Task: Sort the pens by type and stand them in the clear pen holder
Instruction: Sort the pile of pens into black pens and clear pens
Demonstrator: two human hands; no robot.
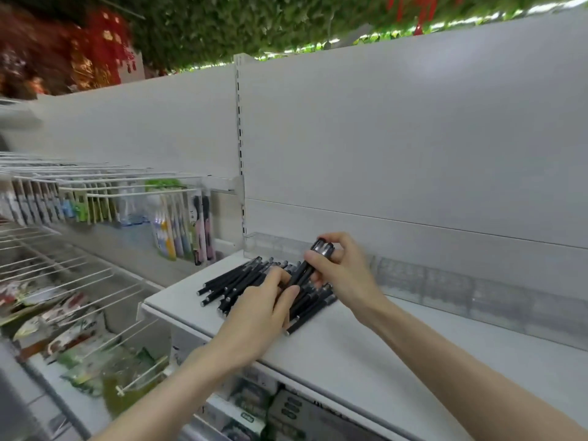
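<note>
Tilting just before the long clear plastic pen holder (445, 284), a small bundle of slim black pens (321, 248) is gripped by the right hand (345, 273), likely to keep one type together. The loose pen pile (235, 281) before the holder is covered by the left hand (262, 308); its grip cannot be told.

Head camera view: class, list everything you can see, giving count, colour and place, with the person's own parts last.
loose pens: many, black, piled near the shelf's left end
pen bundle: several, black, raised over the pile
clear pen holder: one, transparent, along the shelf's back edge
shelf: one, white, centre
hanging packets: many, mixed colours, left
wire hooks: many, white, left, carrying the packets
foliage: green, top
left hand: one, holds the bundle's lower end
right hand: one, grips the bundle's upper end
</note>
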